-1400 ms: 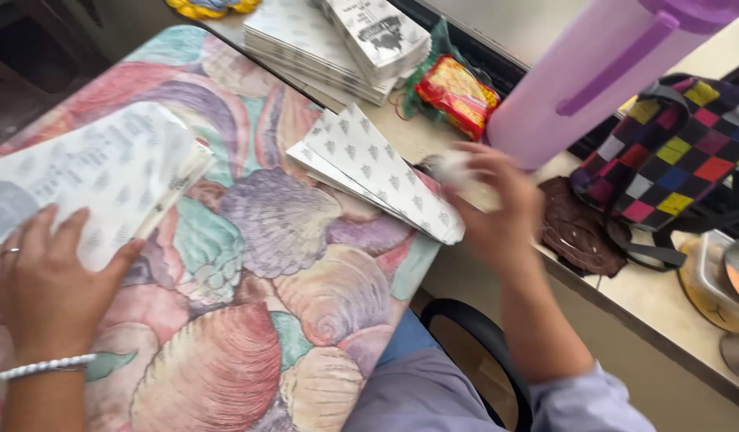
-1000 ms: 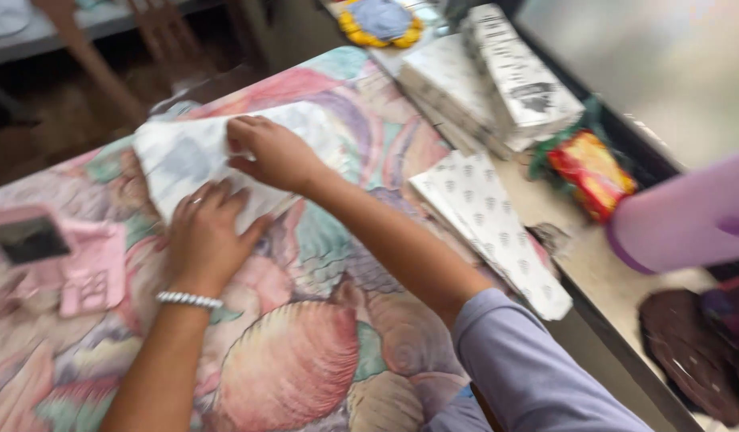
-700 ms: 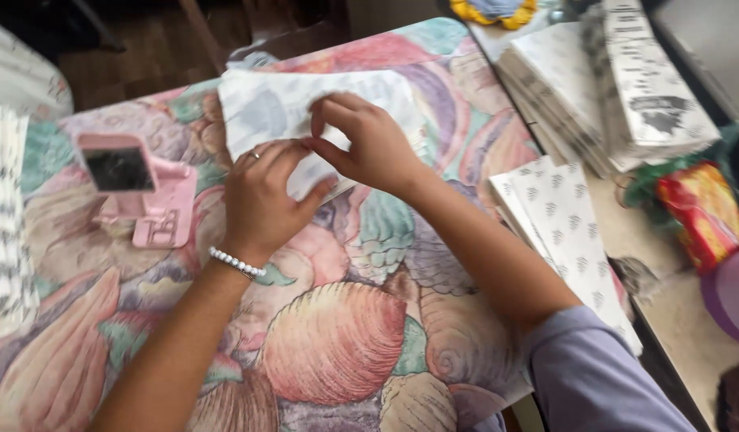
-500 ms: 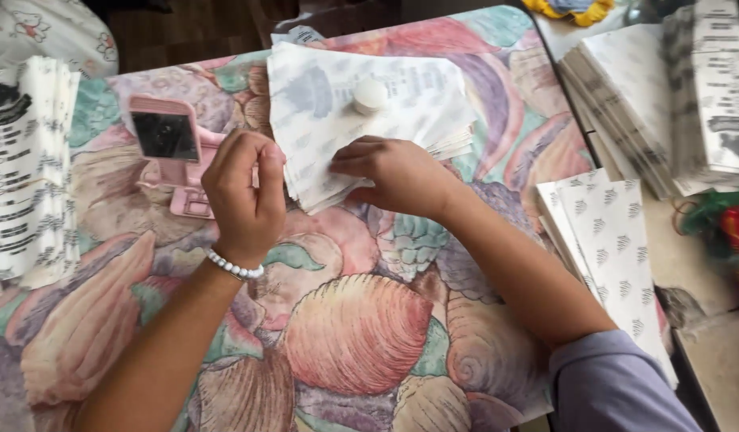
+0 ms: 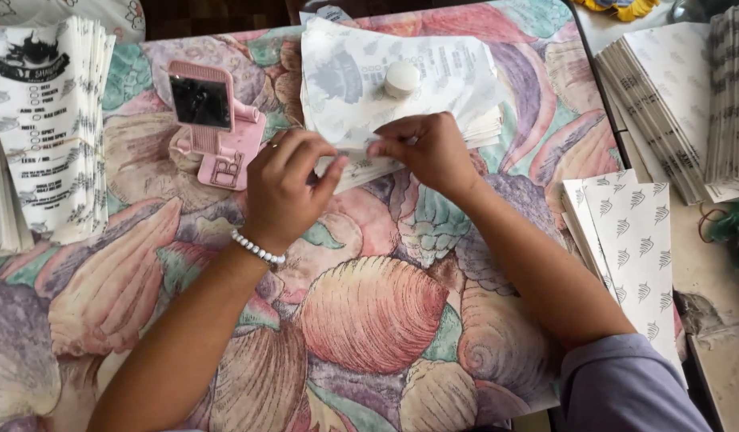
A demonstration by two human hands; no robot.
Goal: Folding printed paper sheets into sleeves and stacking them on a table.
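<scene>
Surface: seashell-print tablecloth (image 5: 369, 320) covers the table I'm looking down on.
Work piece: stack of white printed paper sheets (image 5: 401, 88) lies straight ahead, beyond both hands, long axis running left to right.
Left hand (image 5: 285, 188): I see it pinching the stack's near edge, fingers curled.
Right hand (image 5: 429, 152): also gripping that near edge, just beside the left; both equally close.
On top: small round white cap (image 5: 401, 78) rests on the sheets.
Nearby: pink phone stand (image 5: 213, 124) left of the stack; patterned paper bags (image 5: 633, 248) well to the right.
</scene>
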